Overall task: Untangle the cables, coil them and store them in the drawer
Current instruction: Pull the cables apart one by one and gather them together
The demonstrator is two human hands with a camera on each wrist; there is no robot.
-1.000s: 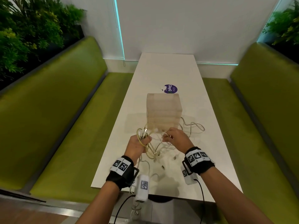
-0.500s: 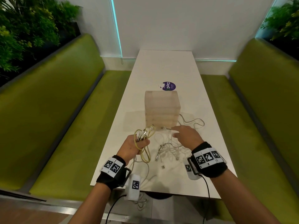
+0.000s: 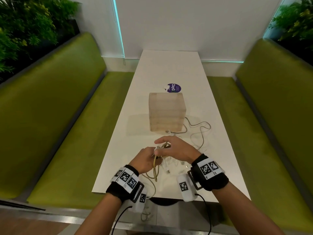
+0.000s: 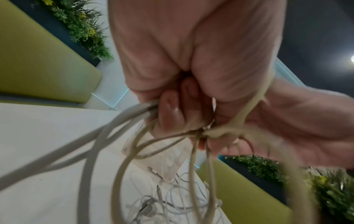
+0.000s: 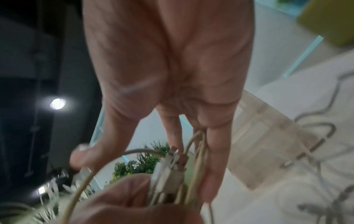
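Note:
My left hand (image 3: 147,157) grips a coil of yellowish cable (image 3: 155,168) just above the table's near end; in the left wrist view its fingers (image 4: 172,112) curl round the cable loops (image 4: 122,174). My right hand (image 3: 163,146) lies over the top of the coil with straight fingers. In the right wrist view strands of the coil (image 5: 198,151) pass between two of those fingers, beside a bunch of white plugs (image 5: 166,171). A tangle of white cables (image 3: 175,165) lies on the table under both hands. The translucent drawer unit (image 3: 166,114) stands behind them, drawers shut.
A grey cable (image 3: 199,129) snakes over the white table (image 3: 169,68) right of the drawer unit. A purple round sticker (image 3: 174,88) lies behind the unit. Green benches (image 3: 67,126) run along both sides. A loose cable end hangs over the near edge (image 3: 149,199).
My right hand has come back from the table by the drawer unit and now lies on the coil. My left hand has carried the coil a little right and lower.

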